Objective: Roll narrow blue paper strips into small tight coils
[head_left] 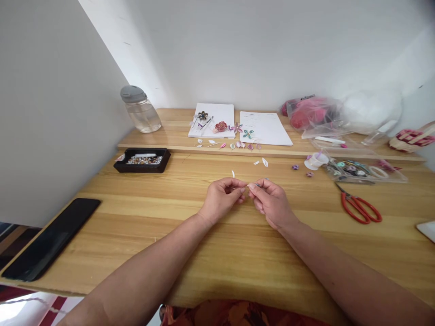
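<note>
My left hand [221,198] and my right hand [272,202] meet fingertip to fingertip above the middle of the wooden table [217,253]. Both are closed in a pinch. Between them shows a tiny, thin, pale strand, and a bluish bit peeks out by the right fingers; the fingers hide most of it. Just beyond the left hand lies a white petal-shaped piece [233,174]. More white petal pieces [265,162] lie farther back. Small coloured petal pieces [250,146] line the raised shelf's edge, below finished flowers [248,134] resting on paper.
Red-handled scissors [360,208] lie on the right, near a clear box [365,171] of small parts and a white spool [316,161]. A black tray of beads [142,160], a water bottle [141,111] and a phone [50,240] are on the left.
</note>
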### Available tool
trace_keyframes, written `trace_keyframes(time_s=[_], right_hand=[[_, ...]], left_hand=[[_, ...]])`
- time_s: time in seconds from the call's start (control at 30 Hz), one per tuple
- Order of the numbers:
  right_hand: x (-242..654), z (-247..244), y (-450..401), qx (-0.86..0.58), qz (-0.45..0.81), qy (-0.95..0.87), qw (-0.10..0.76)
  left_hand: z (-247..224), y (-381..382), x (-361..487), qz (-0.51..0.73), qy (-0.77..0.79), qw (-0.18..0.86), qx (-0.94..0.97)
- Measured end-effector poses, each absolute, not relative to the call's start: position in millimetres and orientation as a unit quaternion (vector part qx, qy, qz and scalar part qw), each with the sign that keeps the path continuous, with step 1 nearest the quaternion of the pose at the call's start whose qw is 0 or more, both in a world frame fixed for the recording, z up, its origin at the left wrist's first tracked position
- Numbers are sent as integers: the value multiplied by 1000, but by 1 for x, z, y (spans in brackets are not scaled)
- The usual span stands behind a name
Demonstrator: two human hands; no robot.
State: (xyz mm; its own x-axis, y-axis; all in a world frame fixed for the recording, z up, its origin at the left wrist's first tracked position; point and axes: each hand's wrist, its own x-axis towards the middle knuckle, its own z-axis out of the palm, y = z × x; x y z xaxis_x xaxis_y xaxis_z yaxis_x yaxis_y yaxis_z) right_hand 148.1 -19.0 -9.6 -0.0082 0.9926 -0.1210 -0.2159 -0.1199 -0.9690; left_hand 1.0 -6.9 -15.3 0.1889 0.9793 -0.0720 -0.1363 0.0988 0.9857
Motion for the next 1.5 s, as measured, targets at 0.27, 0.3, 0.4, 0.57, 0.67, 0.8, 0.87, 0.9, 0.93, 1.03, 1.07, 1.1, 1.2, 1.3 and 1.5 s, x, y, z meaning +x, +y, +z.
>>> trace_keyframes(time_s=[0.27,0.3,0.4,0.57,0.67,0.8,0.87,0.9,0.93,1.03,1.07,1.1,1.2,1.3,1.5], right_hand=[[150,-14,-19,-462,578,-433,515],[150,-14,-19,-461,578,-433,516],[150,-13,-19,-462,578,-428,519],[147,-12,-21,-469,569,-423,527],[146,-11,-21,-472,564,-423,530],[146,-10,-22,-473,565,-423,527],[146,-9,-23,-473,565,-424,527],[146,-9,-23,-473,566,-424,526],[146,-9,-23,-473,566,-424,526],[146,-10,-22,-473,566,-426,524],[147,-10,-22,-473,565,-427,524],[147,-11,-21,-473,564,-428,525],[146,-11,-21,-474,561,-430,525],[146,-11,-22,-475,561,-431,523],[146,-11,-22,-480,561,-429,520]], left_hand=[[-14,-8,1,465,434,598,487],[-14,-8,1,467,429,605,481],[-14,-9,2,471,417,620,469],[-9,-12,2,472,417,622,465],[-5,-13,2,468,423,620,467],[-4,-13,2,464,433,630,447],[-5,-13,2,463,436,633,442],[-6,-12,2,463,436,632,442],[-7,-12,2,463,436,632,443],[-9,-11,1,462,436,631,444],[-9,-11,1,462,435,633,444],[-8,-11,1,461,434,634,443],[-7,-12,2,461,431,637,442],[-7,-12,2,463,434,637,438],[-9,-10,3,464,443,626,444]])
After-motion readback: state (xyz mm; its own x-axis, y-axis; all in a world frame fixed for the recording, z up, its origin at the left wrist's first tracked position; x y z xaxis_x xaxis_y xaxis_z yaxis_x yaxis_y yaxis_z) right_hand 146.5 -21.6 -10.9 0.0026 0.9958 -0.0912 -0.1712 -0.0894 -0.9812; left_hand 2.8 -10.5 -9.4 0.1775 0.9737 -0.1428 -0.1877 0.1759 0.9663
